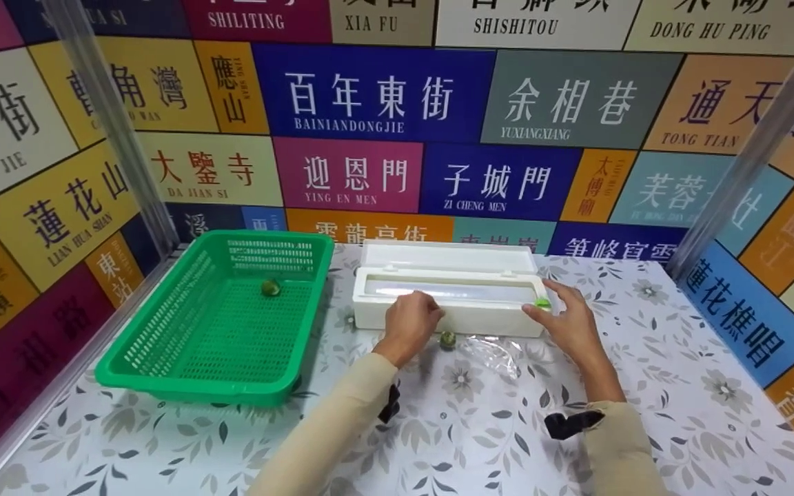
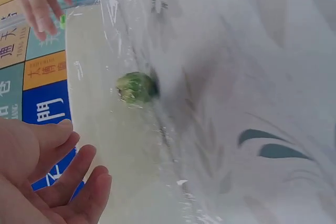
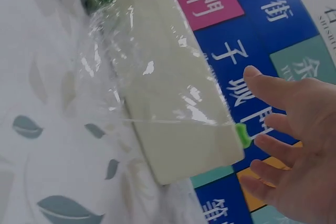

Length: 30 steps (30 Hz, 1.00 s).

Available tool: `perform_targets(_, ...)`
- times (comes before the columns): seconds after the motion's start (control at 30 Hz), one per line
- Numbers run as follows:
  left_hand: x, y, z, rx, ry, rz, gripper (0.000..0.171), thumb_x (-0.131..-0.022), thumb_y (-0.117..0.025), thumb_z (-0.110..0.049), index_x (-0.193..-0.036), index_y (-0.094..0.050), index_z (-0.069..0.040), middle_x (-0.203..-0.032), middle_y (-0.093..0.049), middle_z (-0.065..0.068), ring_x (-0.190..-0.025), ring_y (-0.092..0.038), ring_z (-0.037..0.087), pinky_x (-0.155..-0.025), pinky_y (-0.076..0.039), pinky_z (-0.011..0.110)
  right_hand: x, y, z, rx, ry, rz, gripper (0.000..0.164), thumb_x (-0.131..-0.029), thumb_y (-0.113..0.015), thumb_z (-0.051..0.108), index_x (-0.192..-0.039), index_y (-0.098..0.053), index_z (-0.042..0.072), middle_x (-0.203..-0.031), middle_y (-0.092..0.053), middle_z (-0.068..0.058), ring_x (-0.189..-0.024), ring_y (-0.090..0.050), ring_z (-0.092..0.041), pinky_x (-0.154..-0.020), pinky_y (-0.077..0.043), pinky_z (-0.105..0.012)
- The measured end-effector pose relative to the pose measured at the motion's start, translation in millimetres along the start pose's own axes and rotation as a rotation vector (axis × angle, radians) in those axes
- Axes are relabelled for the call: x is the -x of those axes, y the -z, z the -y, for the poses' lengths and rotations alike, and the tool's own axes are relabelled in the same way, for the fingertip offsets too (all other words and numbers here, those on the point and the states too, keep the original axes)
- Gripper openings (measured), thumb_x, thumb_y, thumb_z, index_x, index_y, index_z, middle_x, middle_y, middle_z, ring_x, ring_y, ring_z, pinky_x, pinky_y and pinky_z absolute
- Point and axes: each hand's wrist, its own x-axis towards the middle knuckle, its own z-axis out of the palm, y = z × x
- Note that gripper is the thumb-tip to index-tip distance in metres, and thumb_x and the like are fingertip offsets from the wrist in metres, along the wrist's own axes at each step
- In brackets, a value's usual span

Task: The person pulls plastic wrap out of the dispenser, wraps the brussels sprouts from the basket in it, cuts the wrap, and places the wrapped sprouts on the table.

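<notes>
A long white cling film box lies on the table with its lid raised. Clear film hangs down its front onto the cloth. A small green vegetable like a Brussels sprout sits at the foot of the box front, touching the film. My left hand is at the box's front edge with loosely bent fingers, thumb tip close to the index fingertip. My right hand is at the right end, fingers spread, beside the bright green slider. No object shows in its grasp.
A green plastic basket stands left of the box, with another small green vegetable inside. The floral tablecloth spreads across the table, and a wall of coloured sign panels rises behind it.
</notes>
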Motion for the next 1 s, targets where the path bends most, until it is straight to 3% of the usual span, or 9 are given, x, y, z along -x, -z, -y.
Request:
perform_targets(0.13, -5.2, -3.0, -10.8, -0.010, -0.012, 0.017, 0.013, -0.091, -0.073, -0.020, -0.094, -0.080, -0.009, -0.092, -0.079, 0.004, -0.085, -0.074, 0.020, -0.080, -0.059, 0.033, -3, -6, -12, -0.064, 0.008, -0.007, 0.067, -0.097, -0.067, 0.028, -0.152, -0.039, 0.005, -0.160, -0.032, -0.023, -0.149, -0.029, -0.042, -0.119, -0.034, -0.055)
perform_targets(0.27, -12.3, -11.4, -25.1, 0.046, -0.028, 0.022, 0.015, -0.093, -0.071, -0.020, -0.096, -0.079, -0.008, -0.095, -0.079, 0.004, -0.087, -0.073, 0.019, -0.079, -0.059, 0.031, -7, -13, -18, -0.122, 0.025, -0.022, 0.060, -0.098, -0.066, 0.023, -0.149, -0.043, 0.001, -0.156, -0.036, -0.024, -0.147, -0.033, -0.042, -0.118, -0.038, -0.051)
perform_targets(0.4, -18.2, -28.6, -42.5, 0.100, -0.046, 0.003, 0.015, -0.094, -0.070, -0.022, -0.096, -0.079, -0.010, -0.095, -0.079, 0.002, -0.089, -0.072, 0.018, -0.079, -0.057, 0.027, -8, -15, -22, -0.107, 0.056, -0.037, 0.056, -0.097, -0.067, 0.018, -0.145, -0.047, -0.002, -0.155, -0.037, -0.025, -0.145, -0.036, -0.042, -0.116, -0.040, -0.052)
perform_targets(0.57, -22.0, -56.0, -62.5, 0.128, -0.124, -0.077, 0.014, -0.094, -0.069, -0.022, -0.093, -0.079, -0.012, -0.091, -0.077, 0.000, -0.089, -0.070, 0.016, -0.079, -0.055, 0.024, -9, -14, -32, -0.072, 0.080, -0.060, 0.053, -0.095, -0.069, 0.016, -0.142, -0.052, -0.001, -0.152, -0.041, -0.026, -0.142, -0.038, -0.043, -0.115, -0.038, -0.058)
perform_targets(0.73, -22.8, -73.8, -71.3, 0.089, -0.172, -0.066, 0.014, -0.094, -0.070, -0.023, -0.099, -0.079, -0.014, -0.096, -0.077, -0.001, -0.093, -0.069, 0.014, -0.083, -0.055, 0.022, -8, -16, -39, -0.076, 0.054, -0.055, 0.053, -0.095, -0.070, 0.020, -0.142, -0.054, 0.002, -0.151, -0.045, -0.024, -0.143, -0.040, -0.040, -0.117, -0.037, -0.055)
perform_targets(1.0, -38.8, -64.8, -95.0, -0.080, -0.180, -0.010, 0.019, -0.096, -0.067, -0.031, -0.108, -0.078, -0.023, -0.105, -0.074, -0.002, -0.104, -0.067, 0.018, -0.091, -0.054, 0.029, -5, -9, -37, -0.057, 0.022, -0.082, 0.056, -0.093, -0.072, 0.031, -0.142, -0.056, 0.009, -0.149, -0.049, -0.023, -0.141, -0.043, -0.040, -0.114, -0.041, -0.051)
